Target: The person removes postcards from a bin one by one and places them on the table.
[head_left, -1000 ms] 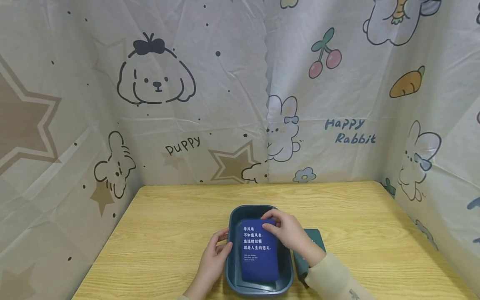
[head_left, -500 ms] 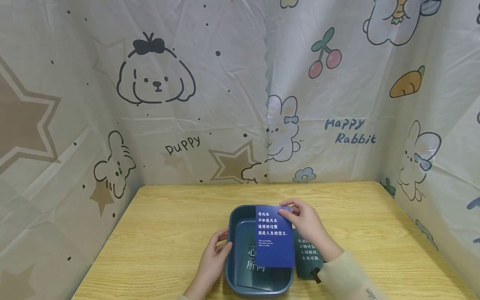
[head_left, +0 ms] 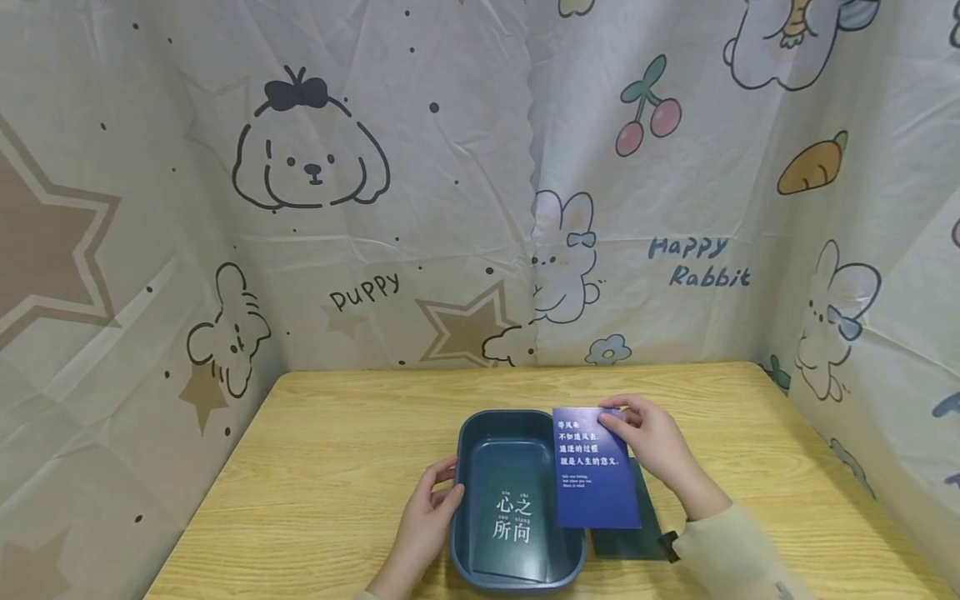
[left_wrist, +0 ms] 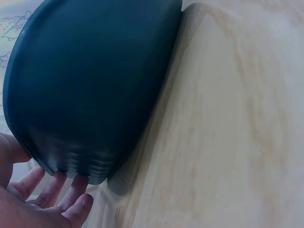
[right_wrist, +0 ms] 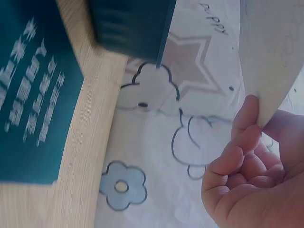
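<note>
My right hand [head_left: 651, 440] pinches the top right corner of a blue card [head_left: 596, 483] with white lettering. From the right wrist view the card's pale back [right_wrist: 268, 52] shows, held between thumb and fingers. The blue card overlaps the right rim of a dark green plastic tray [head_left: 462, 433] and part of a green card [head_left: 648, 508] lying on the table. In the tray lies another green card [head_left: 517, 554] with large white characters. At the tray's left side my left hand [head_left: 423, 517] holds the rim, fingertips on the outer wall [left_wrist: 90, 118].
The yellow wood-grain table [head_left: 352, 450] carries the tray near its front edge. A pale cloth [head_left: 450, 192] printed with cartoon animals and stars hangs behind the table and on both sides. A dark band [head_left: 667, 546] sits at the right sleeve cuff.
My right hand has lifted the blue card out of the tray and moved it right, over the green card on the table. The tray's green card is uncovered. The left hand stays put.
</note>
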`<state>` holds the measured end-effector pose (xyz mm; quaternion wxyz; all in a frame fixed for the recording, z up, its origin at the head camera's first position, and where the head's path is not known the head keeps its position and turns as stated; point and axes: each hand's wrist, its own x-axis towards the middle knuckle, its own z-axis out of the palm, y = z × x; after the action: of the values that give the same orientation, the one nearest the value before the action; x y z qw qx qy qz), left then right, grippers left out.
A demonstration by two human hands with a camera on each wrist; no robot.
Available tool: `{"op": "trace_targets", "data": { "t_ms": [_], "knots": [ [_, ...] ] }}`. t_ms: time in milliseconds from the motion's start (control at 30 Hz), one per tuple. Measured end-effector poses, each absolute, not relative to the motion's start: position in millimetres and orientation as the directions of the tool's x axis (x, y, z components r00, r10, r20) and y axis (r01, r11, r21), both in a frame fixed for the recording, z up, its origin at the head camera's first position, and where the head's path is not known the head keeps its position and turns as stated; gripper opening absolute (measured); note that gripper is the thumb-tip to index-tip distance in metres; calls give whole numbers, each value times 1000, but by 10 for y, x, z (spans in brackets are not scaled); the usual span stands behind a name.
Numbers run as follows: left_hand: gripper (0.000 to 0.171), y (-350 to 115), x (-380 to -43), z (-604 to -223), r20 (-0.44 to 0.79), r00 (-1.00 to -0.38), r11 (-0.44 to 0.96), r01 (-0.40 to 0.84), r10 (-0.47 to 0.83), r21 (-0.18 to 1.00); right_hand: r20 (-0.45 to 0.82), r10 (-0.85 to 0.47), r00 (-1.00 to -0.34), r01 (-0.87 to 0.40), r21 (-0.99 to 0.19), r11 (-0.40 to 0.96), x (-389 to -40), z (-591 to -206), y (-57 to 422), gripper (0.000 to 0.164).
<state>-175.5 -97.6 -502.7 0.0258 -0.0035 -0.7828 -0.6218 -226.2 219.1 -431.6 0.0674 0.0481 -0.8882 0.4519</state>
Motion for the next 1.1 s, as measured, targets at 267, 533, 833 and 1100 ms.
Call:
{"op": "trace_targets", "data": {
  "t_ms": [267, 533, 833, 1100],
  "knots": [
    [41, -979, -1760, -5037, 41, -999, 227, 35, -21, 973, 147, -32, -989, -132, -752, 646, -2293, -4383, 2443, 34],
    [40, -985, -1765, -5045, 45, -999, 225, 39, -21, 974, 116, -40, -992, -111, -715, 690, -2305, -4445, 2596, 36],
    [40, -984, -1763, -5062, 51, -998, 227, 45, -24, 973, 47, -49, -998, -68, -700, 711, -2368, -4597, 2613, 29],
    [39, -983, -1763, -5082, 65, -997, 219, 57, -29, 974, 58, -78, -995, -97, -648, 756, -2403, -4745, 2584, 21]
  ]
}}
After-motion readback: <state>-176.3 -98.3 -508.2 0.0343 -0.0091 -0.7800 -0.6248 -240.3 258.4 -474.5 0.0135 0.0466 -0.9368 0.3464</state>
